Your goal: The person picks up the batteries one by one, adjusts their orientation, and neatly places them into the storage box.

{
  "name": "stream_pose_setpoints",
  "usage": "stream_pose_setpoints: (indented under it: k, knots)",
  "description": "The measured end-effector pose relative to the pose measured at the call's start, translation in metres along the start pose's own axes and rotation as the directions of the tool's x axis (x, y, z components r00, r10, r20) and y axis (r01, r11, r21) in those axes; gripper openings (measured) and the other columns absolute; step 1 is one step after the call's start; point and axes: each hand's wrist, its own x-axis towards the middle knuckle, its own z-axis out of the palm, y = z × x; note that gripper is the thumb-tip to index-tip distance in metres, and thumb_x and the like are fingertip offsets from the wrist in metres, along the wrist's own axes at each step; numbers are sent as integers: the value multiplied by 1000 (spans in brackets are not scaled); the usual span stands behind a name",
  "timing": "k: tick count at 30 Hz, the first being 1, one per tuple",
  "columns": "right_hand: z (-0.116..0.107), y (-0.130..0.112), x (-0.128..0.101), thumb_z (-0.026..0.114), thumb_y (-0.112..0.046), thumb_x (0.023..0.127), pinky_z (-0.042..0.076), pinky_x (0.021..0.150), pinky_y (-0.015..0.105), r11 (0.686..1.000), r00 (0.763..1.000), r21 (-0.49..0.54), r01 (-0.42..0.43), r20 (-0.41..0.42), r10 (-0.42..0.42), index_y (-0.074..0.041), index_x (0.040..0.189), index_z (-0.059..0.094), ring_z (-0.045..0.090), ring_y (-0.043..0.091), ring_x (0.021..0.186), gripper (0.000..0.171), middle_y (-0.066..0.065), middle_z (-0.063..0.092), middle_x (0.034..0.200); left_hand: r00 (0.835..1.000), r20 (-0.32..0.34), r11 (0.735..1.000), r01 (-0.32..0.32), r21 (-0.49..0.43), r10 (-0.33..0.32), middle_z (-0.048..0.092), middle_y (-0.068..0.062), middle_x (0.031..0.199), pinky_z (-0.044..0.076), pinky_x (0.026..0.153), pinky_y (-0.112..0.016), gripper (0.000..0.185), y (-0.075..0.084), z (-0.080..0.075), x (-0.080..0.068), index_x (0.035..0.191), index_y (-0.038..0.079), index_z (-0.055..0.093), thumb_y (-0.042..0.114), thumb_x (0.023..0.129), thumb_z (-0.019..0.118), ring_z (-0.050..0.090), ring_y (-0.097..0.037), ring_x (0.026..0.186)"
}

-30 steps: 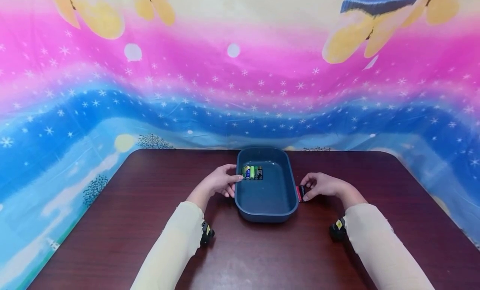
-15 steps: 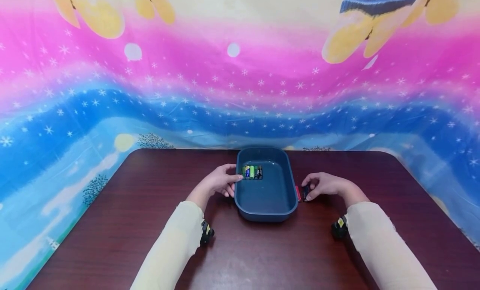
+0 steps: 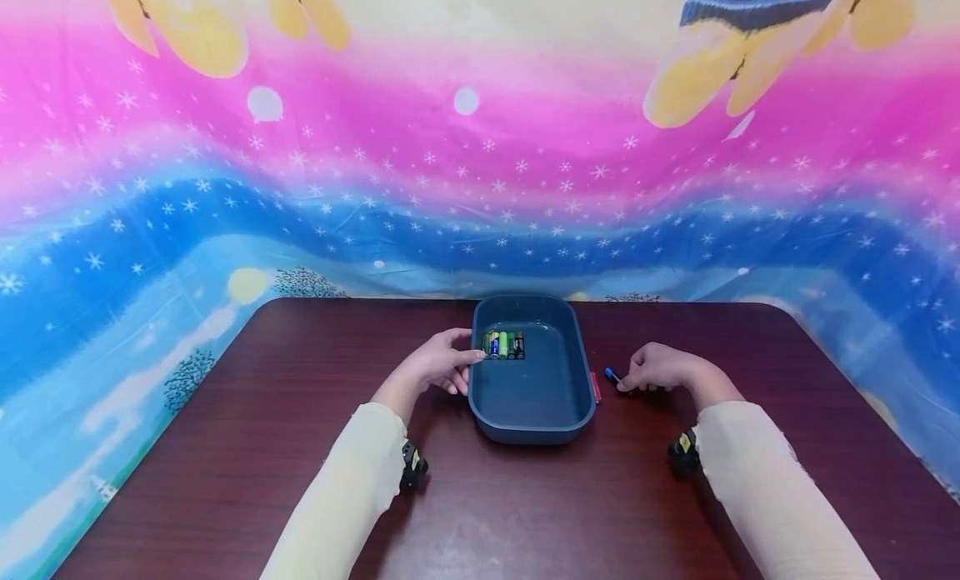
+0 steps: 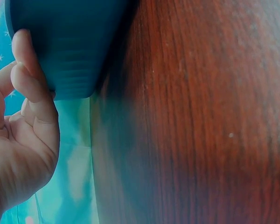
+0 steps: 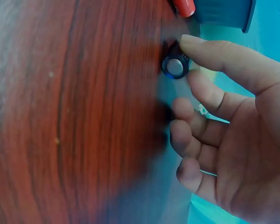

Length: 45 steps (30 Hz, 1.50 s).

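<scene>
A dark blue-grey rectangular tray (image 3: 534, 434) stands on the table, with several batteries (image 3: 505, 345) lying side by side in its left part. My left hand (image 3: 442, 362) grips the tray's left wall, thumb over the rim and fingers along the outside. In the left wrist view those fingers (image 4: 30, 88) lie against the wall. To the right of the tray, my right hand (image 3: 660, 368) pinches a dark battery with a blue end (image 3: 611, 375) between thumb and index finger, low over the tabletop. The right wrist view shows the battery's silver end (image 5: 175, 67). A red battery (image 3: 596, 388) lies against the tray's right side.
The dark reddish-brown wooden table (image 3: 510, 513) extends around the tray. A printed cloth (image 3: 420, 188) hangs behind and at both sides of it. Black wrist cameras (image 3: 412, 467) sit at both sleeve cuffs.
My right hand has moved slightly right, away from the tray and the red battery, with the dark battery turning so its blue end shows. The left hand and tray have stayed put.
</scene>
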Motion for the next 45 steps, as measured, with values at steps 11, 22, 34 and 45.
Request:
stream_pose_setpoints:
  k: [11,22,34,45]
  knots:
    - [-1,-2,6,78,-3,71,48,70,34,979,970,-13,205,136,-201,-8,134,48,45,30,93,70,19,45,111,1000,-1,1000,-3,-5,3,54,-10,59,48,41,-27,62,-1,0,1,145,15,26,21,93,59,57,-18,42]
    - [-4,7,8,70,6,72,49,66,31,970,988,195,146,28,-154,2,128,50,47,24,84,60,14,49,101,1000,-1,1000,0,-9,0,54,-10,59,48,41,-27,62,-2,-1,3,145,15,27,21,92,59,57,-18,42]
    - [-11,-1,10,66,12,75,52,80,33,770,966,584,258,-143,-215,6,138,32,58,29,101,72,27,49,121,1000,9,1000,-3,-12,3,54,-10,59,48,41,-26,62,1,0,-1,145,14,26,21,93,58,57,-17,42]
    - [-22,-30,10,57,13,84,50,85,27,537,914,754,378,-211,-348,-2,144,27,60,15,100,69,5,59,113,1000,11,1000,-1,-20,1,54,-10,59,48,41,-27,61,0,0,0,145,15,27,21,93,58,57,-18,42]
